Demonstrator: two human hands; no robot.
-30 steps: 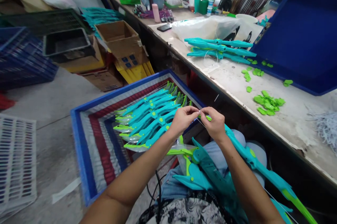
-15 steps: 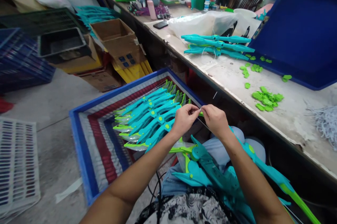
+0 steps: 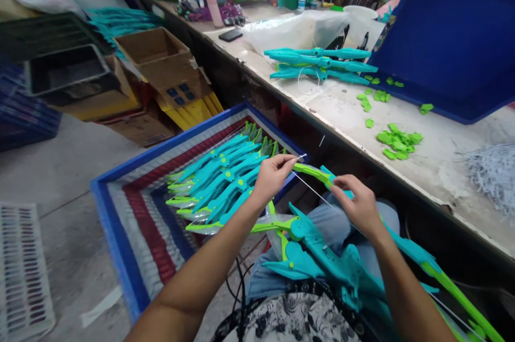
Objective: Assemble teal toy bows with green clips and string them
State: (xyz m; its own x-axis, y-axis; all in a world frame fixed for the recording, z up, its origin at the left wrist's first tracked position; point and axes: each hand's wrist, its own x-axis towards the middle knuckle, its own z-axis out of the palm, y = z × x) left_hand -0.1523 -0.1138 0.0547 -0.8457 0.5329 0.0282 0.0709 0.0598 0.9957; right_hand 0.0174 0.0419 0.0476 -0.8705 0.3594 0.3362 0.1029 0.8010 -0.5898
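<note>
My left hand (image 3: 276, 173) pinches a white string (image 3: 311, 189) at the green tip of a teal-and-green toy bow (image 3: 406, 248); a short knotted end pokes out past the fingers. Farther along the same green limb, the thumb and fingers of my right hand (image 3: 358, 200) are closed on it. From the left hand the string runs slackly down toward my lap. More teal bow parts (image 3: 322, 251) with green ends lie across my lap, partly hidden by my right forearm. To the left, several similar bows (image 3: 229, 173) lie in rows in a blue-rimmed, striped-lined crate (image 3: 115, 240).
On the workbench (image 3: 434, 181) are green plastic pieces (image 3: 398, 141), stacked teal bows (image 3: 322, 63), a bundle of white strings (image 3: 493, 176) and a large blue bin (image 3: 446, 36). Cardboard boxes (image 3: 161, 74) and a white plastic basket (image 3: 24, 267) stand on the floor at left.
My right hand has left the string at the bow tip and moved right and down onto the green limb. My left hand stays at the tip. The view has shifted slightly.
</note>
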